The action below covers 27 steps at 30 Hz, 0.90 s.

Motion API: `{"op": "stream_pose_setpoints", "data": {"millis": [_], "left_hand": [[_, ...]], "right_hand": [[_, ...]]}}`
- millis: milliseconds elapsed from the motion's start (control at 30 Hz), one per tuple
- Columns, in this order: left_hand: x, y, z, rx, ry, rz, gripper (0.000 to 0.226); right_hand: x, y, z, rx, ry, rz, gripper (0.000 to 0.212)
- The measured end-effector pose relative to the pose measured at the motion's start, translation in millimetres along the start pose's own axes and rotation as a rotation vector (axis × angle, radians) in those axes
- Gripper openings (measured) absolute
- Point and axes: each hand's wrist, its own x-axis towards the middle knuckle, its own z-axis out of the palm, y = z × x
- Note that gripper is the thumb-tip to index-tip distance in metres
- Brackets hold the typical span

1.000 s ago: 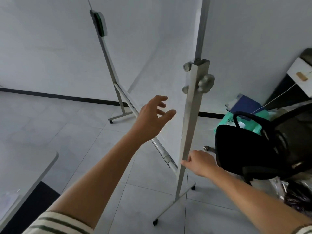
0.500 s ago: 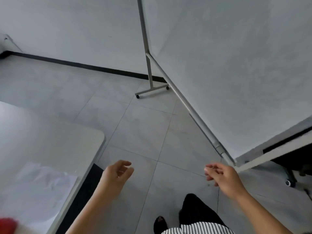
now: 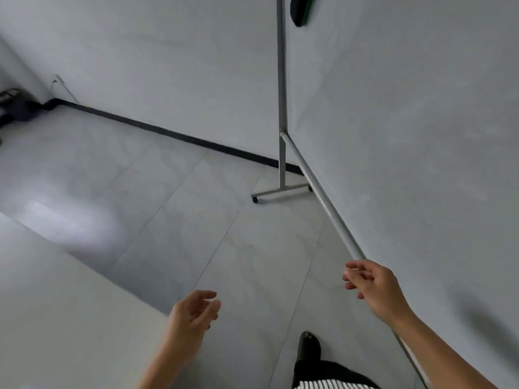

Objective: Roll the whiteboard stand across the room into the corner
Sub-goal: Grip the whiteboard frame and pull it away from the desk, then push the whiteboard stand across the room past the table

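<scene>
The whiteboard stand fills the right side: its white board face, a grey tray rail along the bottom edge and a far upright leg ending in a wheeled foot by the wall. My right hand hovers just in front of the rail, fingers loosely curled and apart, holding nothing. My left hand hangs open over the floor, well left of the board. A dark eraser with a green stripe clings to the board near its top edge.
A white table occupies the lower left. A black baseboard runs along the white wall. Dark objects lie in the far left corner. My shoe stands on the grey tiles.
Both hands came off the stand, dropped low, and stay free. The view swung left along the board, so the chair and clutter on the right are out of sight.
</scene>
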Motion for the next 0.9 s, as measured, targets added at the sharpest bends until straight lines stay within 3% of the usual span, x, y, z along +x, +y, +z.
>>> {"op": "stream_pose_setpoints", "data": {"millis": [133, 333, 533, 733, 900], "left_hand": [[62.3, 44.1, -9.5, 0.01, 0.011, 0.048, 0.008], [159.3, 54.7, -39.1, -0.035, 0.062, 0.0, 0.009], [312.3, 86.9, -80.9, -0.095, 0.039, -0.022, 0.008], [465.2, 203.4, -112.8, -0.003, -0.104, 0.123, 0.008], [568.3, 308.4, -93.3, 0.138, -0.29, 0.292, 0.011]], "right_hand": [[81.5, -66.7, 17.3, -0.037, -0.082, -0.065, 0.01], [180.0, -113.9, 57.6, -0.075, -0.134, -0.071, 0.01], [287.0, -152.3, 99.5, -0.087, -0.035, -0.028, 0.013], [364.7, -235.8, 135.9, 0.008, 0.081, -0.019, 0.011], [424.8, -274.0, 154.9, 0.062, 0.152, 0.007, 0.009]]}}
